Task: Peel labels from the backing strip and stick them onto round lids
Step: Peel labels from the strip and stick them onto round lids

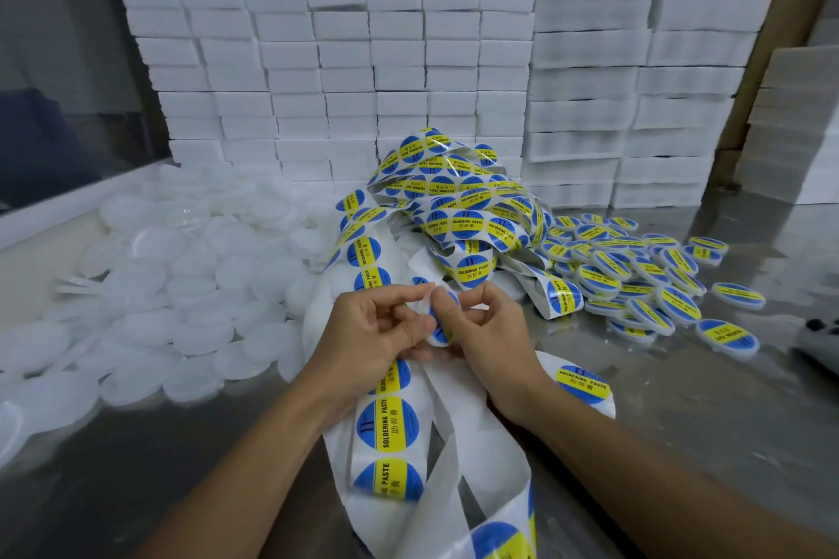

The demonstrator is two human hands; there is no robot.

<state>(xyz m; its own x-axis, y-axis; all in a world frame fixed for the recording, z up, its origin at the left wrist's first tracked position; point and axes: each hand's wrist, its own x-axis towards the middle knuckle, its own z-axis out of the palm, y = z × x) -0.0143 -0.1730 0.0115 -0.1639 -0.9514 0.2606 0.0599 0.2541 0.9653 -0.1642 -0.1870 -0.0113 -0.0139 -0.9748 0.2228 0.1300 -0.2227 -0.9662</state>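
Note:
My left hand (379, 334) and my right hand (488, 338) meet at the centre of the view. Between their fingertips sits a white round lid (426, 309) with a blue and yellow label (442, 325) partly on it. Both hands pinch the lid and label from either side. A white backing strip (390, 427) with round "soldering paste" labels runs from under my hands down to the bottom edge. A tangled heap of the same strip (458, 200) lies behind my hands.
A wide pile of bare white lids (181, 277) covers the metal table on the left. Several labelled lids (644, 277) lie in a heap on the right. Stacks of white foam blocks (399, 77) wall off the back, with cardboard boxes behind.

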